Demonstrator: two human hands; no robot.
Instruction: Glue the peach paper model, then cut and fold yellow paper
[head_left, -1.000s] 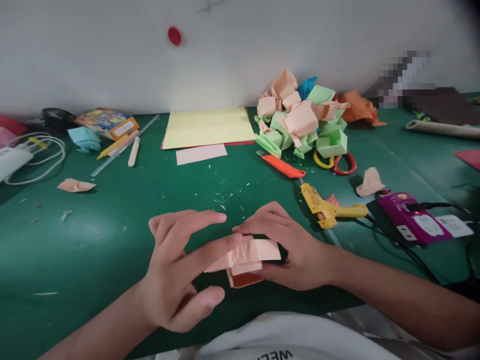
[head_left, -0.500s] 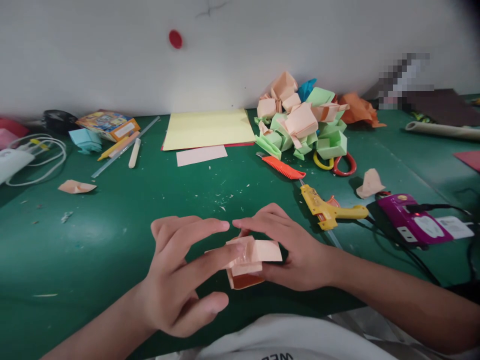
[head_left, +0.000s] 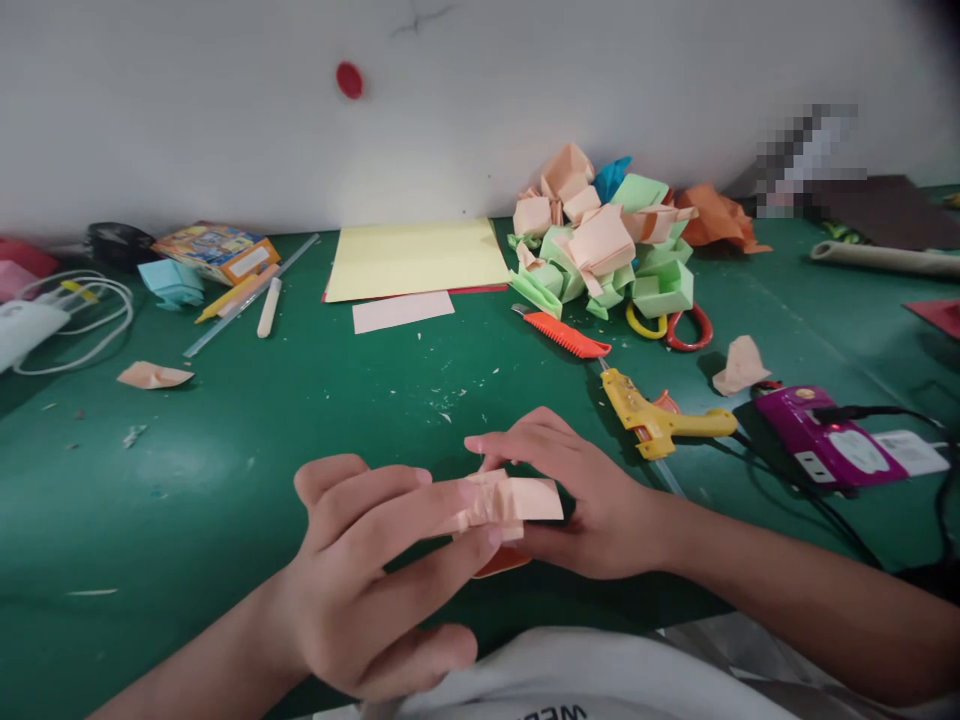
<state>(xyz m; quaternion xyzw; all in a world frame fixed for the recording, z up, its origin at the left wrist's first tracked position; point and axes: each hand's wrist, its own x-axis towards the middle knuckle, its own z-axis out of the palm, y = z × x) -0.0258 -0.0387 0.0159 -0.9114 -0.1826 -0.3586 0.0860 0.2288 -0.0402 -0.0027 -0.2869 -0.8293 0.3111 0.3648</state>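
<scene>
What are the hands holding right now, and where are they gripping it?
Folded peach paper: left hand pinches its left end, right hand cups its right side.

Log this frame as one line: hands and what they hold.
left hand: pinching peach folded paper | right hand: holding same piece | under: green table | nearby: yellow glue gun, untouched

Green table (head_left: 225, 480) is carrying craft clutter. Yellow sheet (head_left: 416, 258) and pink strip (head_left: 403, 311) are lying at the back centre. Folded paper pile (head_left: 600, 250) is sitting to their right, touching scissors (head_left: 671, 325). Orange comb (head_left: 566, 335), glue gun (head_left: 656, 418) and purple power strip (head_left: 821, 445) are lying right. Box (head_left: 215, 250), white cable (head_left: 75, 310) and peach scrap (head_left: 154, 375) are lying left.
</scene>
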